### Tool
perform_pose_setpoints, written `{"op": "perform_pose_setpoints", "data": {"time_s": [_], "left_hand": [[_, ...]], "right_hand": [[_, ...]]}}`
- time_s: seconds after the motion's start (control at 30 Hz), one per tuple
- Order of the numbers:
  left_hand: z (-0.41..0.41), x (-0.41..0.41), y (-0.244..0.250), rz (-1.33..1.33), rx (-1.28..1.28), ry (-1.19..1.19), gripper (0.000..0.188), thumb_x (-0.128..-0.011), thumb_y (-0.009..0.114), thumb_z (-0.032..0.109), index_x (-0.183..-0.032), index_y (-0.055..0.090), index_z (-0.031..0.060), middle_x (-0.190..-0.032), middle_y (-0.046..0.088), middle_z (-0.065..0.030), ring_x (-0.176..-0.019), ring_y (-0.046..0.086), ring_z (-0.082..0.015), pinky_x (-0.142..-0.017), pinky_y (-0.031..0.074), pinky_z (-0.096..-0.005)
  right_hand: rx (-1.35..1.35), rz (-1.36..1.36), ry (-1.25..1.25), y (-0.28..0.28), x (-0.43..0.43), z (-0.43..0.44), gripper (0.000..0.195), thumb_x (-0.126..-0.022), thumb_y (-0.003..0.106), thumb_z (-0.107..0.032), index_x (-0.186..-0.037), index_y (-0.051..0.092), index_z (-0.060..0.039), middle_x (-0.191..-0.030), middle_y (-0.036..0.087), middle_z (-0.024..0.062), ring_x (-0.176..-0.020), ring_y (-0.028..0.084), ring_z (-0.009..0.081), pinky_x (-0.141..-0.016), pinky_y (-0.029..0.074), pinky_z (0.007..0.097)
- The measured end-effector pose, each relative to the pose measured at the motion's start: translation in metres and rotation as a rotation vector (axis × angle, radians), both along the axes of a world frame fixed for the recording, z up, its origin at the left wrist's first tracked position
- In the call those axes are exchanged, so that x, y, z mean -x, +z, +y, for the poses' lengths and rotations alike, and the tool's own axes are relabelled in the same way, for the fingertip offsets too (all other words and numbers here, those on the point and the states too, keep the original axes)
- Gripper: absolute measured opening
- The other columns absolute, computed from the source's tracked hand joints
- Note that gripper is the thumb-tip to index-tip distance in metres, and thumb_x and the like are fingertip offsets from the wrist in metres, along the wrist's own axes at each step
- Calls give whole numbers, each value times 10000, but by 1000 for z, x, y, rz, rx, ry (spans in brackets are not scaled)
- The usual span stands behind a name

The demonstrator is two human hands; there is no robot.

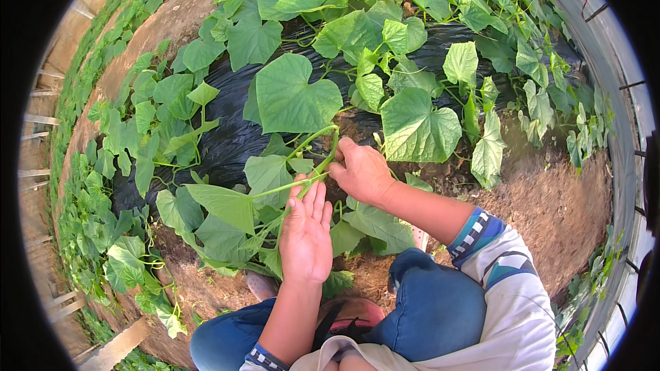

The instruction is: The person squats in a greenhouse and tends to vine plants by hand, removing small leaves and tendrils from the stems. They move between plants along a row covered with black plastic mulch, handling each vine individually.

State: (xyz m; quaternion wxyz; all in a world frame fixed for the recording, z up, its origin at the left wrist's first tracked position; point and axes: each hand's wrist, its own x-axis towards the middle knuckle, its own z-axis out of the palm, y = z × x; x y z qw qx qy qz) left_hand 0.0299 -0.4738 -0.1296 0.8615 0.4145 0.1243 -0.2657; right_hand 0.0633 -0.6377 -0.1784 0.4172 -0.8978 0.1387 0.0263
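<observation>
A green vine stem point(320, 166), which looks like cucumber, bends sharply near its top in front of me. My right hand point(363, 171) pinches it between thumb and fingers, just below the bend. Palm up, my left hand point(308, 239) reaches under the same vine, which lies across its fingertips; the fingers are extended, not curled round it. A folded leaf point(224, 205) on a long stalk sticks out to the left of that hand. Beyond the bend stands a broad leaf point(296, 95). Right of it hangs another large leaf point(420, 126). My right fingertips are partly hidden behind the stem.
Black plastic mulch film point(227, 98) covers the bed under more vines. Bare soil point(546, 211) lies to the right, beside a translucent sheet wall point(626, 51). A reddish round object point(356, 312) is between my knees. Further plant rows point(98, 82) run along the left.
</observation>
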Motion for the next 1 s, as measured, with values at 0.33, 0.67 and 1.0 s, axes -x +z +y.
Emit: {"op": "perform_pose_setpoints", "data": {"time_s": [0.33,0.67,1.0], "left_hand": [[11,2,-24,-205,-213,-103,514,-1073,430,373,-1465,385,45,-1520,416,-191,-1425,394,-306,-1187,265,-459],[38,-6,-24,-483,-373,-384,323,-1068,480,268,-1147,624,-10,-1261,660,-167,-1225,577,-245,-1094,391,-413],[41,-20,-23,-440,-324,-298,365,-1056,499,324,-1158,615,-7,-1223,648,-169,-1191,615,-306,-1091,410,-468]], "right_hand": [[-22,-95,160,5,8,-29,123,-838,614,-79,-949,658,-47,-947,662,186,-893,658,383,-758,522,464],[281,-130,967,19,15,-61,219,-791,601,-71,-999,668,-84,-1105,602,90,-1079,580,297,-900,510,433],[256,20,856,18,2,-52,148,-838,594,-100,-951,688,-86,-1039,642,85,-1055,611,307,-859,522,421]]}}
